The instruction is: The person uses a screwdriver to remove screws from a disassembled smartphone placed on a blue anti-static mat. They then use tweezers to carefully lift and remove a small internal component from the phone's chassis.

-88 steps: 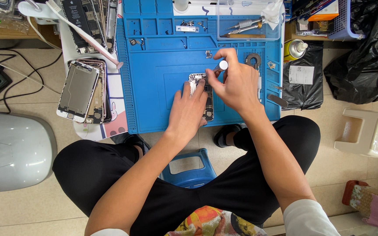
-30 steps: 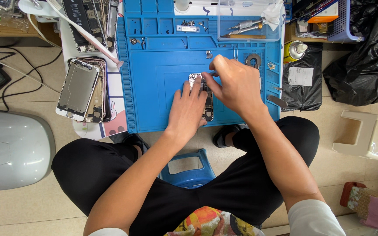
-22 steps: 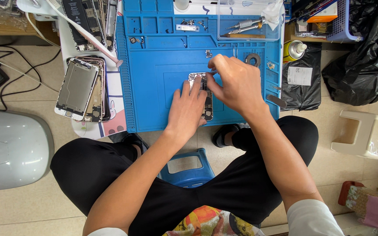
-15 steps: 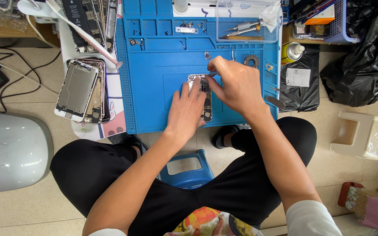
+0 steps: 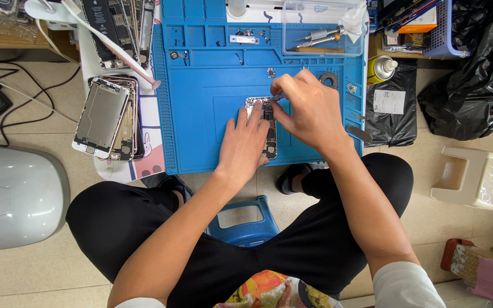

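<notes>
- An opened smartphone body with bare metal parts inside (image 5: 268, 128) lies in the middle of a blue silicone repair mat (image 5: 201, 137), partly covered by both hands.
- The left hand (image 5: 242, 147) lies flat on the phone's left side, fingers stretched and pressing it down, not closed around it.
- The right hand (image 5: 309, 111) is clenched around a thin metal tool (image 5: 276, 98); its tip touches the top part of the phone.
- A clear plastic tray with screwdrivers (image 5: 323, 34) stands at the mat's far edge.
- A stack of grey phone frames (image 5: 105, 117) lies left of the mat.
- A small blue plastic stool (image 5: 245, 219) stands between the person's knees.
</notes>
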